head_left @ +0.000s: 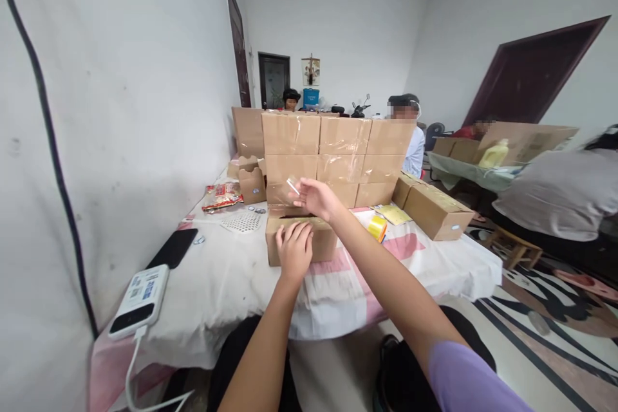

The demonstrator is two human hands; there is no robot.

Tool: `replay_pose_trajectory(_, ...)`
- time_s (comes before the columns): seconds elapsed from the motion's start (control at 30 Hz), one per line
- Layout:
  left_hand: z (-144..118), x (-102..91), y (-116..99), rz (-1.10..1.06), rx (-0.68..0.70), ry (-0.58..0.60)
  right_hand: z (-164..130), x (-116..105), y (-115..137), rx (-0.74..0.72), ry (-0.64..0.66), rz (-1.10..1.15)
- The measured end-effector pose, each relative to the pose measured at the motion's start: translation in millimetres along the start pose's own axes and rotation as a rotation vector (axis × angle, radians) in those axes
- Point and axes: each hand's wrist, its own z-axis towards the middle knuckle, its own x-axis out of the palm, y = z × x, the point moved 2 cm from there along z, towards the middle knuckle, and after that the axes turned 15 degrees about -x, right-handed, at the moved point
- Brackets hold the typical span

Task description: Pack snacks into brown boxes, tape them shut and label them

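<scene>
A small cardboard box (322, 252) stands on the cloth in front of me. My left hand (295, 241) lies over its top near edge, fingers stretched and slightly apart, pressing on the cardboard. Above the box's far side my right hand (313, 198) is raised, its fingers pinching a short piece of clear tape (292, 185) that catches the light. Right behind it rises a stack of taped cardboard boxes (342, 135). A roll of yellow tape (377, 228) rests on the table to the right of my right forearm.
Left on the table (217, 296) lie a power bank (140, 299) with a cable, a black phone (172, 248), a white perforated sheet (241, 222), a red packet (222, 196) and an open carton (252, 185). At right are a long box (437, 209) and yellow sheets (392, 214). Other people sit beyond.
</scene>
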Motion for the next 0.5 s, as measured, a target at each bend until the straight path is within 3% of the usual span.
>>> replay_pose_trajectory(0.1,0.4,-2.1,-1.9,-0.002,-0.017,0.016,21.8,-1.6,-11.6,-0.122,-0.016,-0.227)
replay_pose_trajectory(0.23,2.5,-6.2,-3.9,0.052,-0.048,0.062,34.0,-11.0,-40.3,0.058,-0.106,-0.505)
replay_pose_trajectory(0.33,5.2,-7.5,-5.3,0.096,-0.051,0.123,33.9,-17.6,-45.6,0.115,-0.133,-0.51)
replay_pose_trajectory(0.5,8.5,-4.6,-9.7,0.102,-0.108,0.134,33.5,-23.2,-27.5,0.141,-0.081,-0.43)
